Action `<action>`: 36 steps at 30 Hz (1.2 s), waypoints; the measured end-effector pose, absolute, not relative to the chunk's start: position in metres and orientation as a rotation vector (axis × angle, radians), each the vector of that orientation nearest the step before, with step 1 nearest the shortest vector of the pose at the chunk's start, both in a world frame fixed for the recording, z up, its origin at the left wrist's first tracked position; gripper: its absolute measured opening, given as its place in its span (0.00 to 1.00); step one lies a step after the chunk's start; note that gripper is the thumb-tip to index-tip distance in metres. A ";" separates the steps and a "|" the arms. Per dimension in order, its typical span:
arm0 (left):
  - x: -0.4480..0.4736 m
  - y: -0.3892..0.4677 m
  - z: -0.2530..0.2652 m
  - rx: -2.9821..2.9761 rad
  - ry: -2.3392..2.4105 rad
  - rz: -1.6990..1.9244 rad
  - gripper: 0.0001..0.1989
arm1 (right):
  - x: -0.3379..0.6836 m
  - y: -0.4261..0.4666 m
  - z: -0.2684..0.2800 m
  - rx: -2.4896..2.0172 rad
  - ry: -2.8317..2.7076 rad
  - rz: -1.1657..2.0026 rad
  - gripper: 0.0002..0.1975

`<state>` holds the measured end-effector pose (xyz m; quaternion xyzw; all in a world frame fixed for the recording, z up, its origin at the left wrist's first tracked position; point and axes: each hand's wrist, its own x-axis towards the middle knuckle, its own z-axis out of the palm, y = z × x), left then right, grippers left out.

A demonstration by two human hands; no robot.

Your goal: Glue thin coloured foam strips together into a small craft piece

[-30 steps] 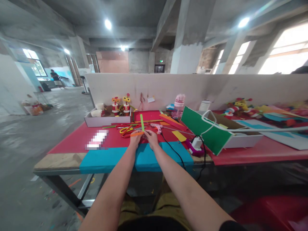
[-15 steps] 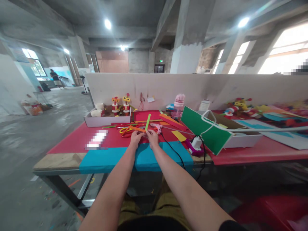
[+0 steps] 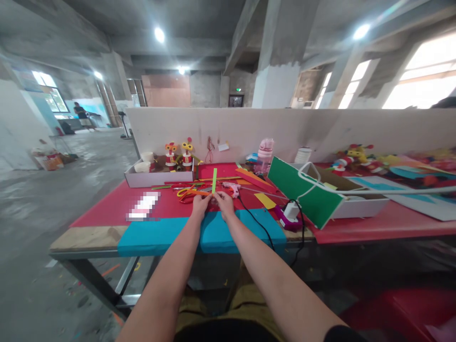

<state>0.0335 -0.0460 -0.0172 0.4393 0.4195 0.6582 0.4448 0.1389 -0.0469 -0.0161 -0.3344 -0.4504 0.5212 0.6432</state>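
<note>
Close together above the table's front part, my two hands meet at their fingertips. My left hand [image 3: 202, 204] pinches an orange paper strip [image 3: 199, 192], which points left. Held in a pinch by my right hand [image 3: 224, 203], a green paper strip [image 3: 214, 180] stands almost straight up from where the strips meet. My fingers hide that joint, so I cannot tell how the strips lie on each other. A pink and white glue gun [image 3: 234, 189] rests just behind my right hand. Yellow-handled scissors [image 3: 184, 195] lie left of the strips.
A white box [image 3: 160, 179] with paper cups and two figures stands back left. Right of my hands are a yellow paper piece [image 3: 264, 201], a purple power strip [image 3: 288, 221] with cables, and a leaning green board [image 3: 302, 194]. Blue cloth [image 3: 156, 236] covers the front edge.
The green strip has swung left, from leaning right to nearly upright. The orange strip has tipped lower and shows less. Both hands have stayed almost in place.
</note>
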 end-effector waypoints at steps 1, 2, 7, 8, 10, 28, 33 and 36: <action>0.034 -0.046 -0.017 1.087 1.026 1.626 0.14 | 0.139 -0.047 -0.016 -0.766 -1.041 1.172 0.17; 0.034 -0.046 -0.017 1.083 1.013 1.624 0.15 | 0.139 -0.047 -0.016 -0.771 -1.054 1.157 0.16; 0.033 -0.046 -0.018 1.112 1.031 1.652 0.14 | 0.140 -0.045 -0.019 -0.796 -1.078 1.127 0.16; 0.033 -0.046 -0.018 1.126 1.049 1.661 0.14 | 0.140 -0.045 -0.020 -0.796 -1.077 1.128 0.16; 0.032 -0.045 -0.018 1.144 1.084 1.679 0.13 | 0.140 -0.044 -0.020 -0.786 -1.075 1.132 0.15; 0.032 -0.041 -0.023 1.139 1.065 1.647 0.15 | 0.140 -0.042 -0.022 -0.780 -1.102 1.141 0.14; 0.032 -0.042 -0.022 1.127 1.087 1.633 0.16 | 0.141 -0.044 -0.021 -0.759 -1.087 1.167 0.14; 0.032 -0.044 -0.019 1.136 1.093 1.640 0.15 | 0.141 -0.045 -0.020 -0.757 -1.096 1.182 0.14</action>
